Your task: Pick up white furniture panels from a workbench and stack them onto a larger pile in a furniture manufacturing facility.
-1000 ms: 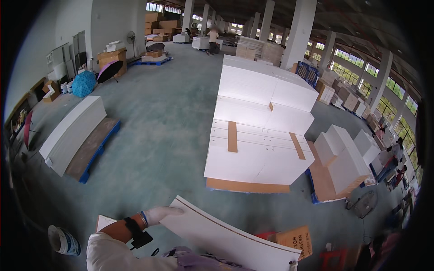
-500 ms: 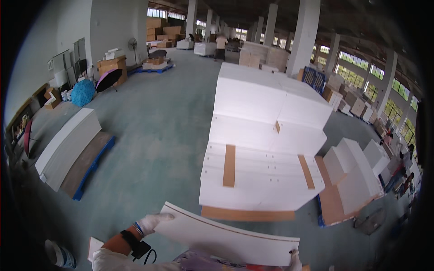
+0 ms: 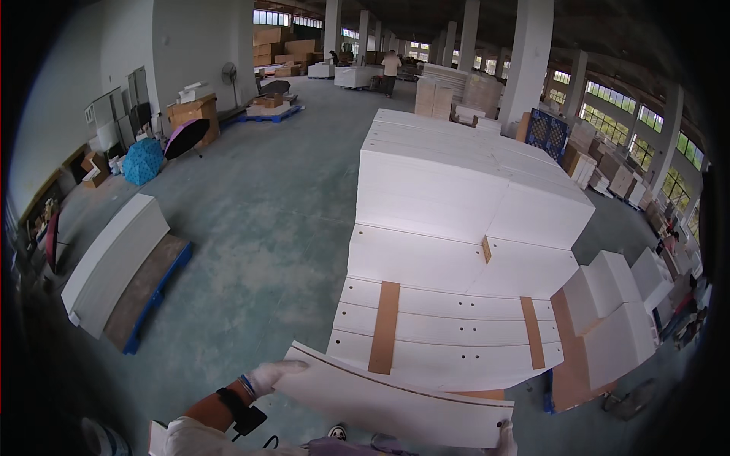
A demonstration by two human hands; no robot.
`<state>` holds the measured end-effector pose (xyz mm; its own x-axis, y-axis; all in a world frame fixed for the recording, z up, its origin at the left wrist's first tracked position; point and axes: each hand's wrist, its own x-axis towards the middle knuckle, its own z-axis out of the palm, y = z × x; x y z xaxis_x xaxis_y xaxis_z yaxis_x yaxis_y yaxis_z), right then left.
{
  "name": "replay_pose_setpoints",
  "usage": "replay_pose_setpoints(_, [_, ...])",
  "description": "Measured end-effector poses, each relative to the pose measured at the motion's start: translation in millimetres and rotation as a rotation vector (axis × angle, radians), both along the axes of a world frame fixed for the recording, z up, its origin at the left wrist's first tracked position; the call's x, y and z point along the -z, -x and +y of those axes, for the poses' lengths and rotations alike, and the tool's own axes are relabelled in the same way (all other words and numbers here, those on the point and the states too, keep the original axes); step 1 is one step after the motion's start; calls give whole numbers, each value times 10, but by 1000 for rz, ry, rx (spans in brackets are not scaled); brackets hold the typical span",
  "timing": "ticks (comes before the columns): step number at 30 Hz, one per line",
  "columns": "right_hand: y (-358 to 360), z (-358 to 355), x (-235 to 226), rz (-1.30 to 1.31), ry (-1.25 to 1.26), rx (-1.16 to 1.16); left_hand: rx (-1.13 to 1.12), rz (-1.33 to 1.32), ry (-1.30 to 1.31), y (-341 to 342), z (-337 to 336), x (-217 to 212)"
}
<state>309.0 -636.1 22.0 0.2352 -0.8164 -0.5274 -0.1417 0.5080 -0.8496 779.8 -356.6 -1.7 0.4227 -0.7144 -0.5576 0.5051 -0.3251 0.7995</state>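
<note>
You gripped a long white board [image 3: 388, 399] with brown edge, left hand [image 3: 272, 375] closed on its end; right hand [image 3: 505, 437] mostly cut off, grip unclear.

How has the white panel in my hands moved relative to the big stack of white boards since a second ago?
Yes. The white panel, held by the left hand and the right hand, has come closer to the stack of white boards; its far edge now overlaps the stack's near end.

This was a large factory or warehouse hall with a bare concrete floor [image 3: 258, 220] and rows of square pillars [image 3: 528, 53] running toward the top of the frame. Tall stacks of white panels [image 3: 456, 197] filled the centre and right on pallets, and another stack sat on a blue pallet [image 3: 144, 304] at the left. Cardboard boxes [image 3: 285, 49] were piled at the upper left, and windows [image 3: 631, 114] lined the right wall.
</note>
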Motion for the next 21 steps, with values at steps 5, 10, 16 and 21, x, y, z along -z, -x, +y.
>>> replay_pose_setpoints(5, [-464, -1086, 249, -155, -111, -14, -115, -18, 62, -3, -312, 61])
replay_pose_setpoints(10, [-802, -2042, 547, -203, 36, -383, -216, 9, 113, 15, -655, 91])
replay_pose_setpoints(16, [-1369, -2740, 794, -418, -115, -297, -586, 52, 65, -93, -911, 159])
replay_pose_setpoints(21, [-1941, -3011, 636, -420, -119, -296, -602, 53, 207, -544, -1164, 182])
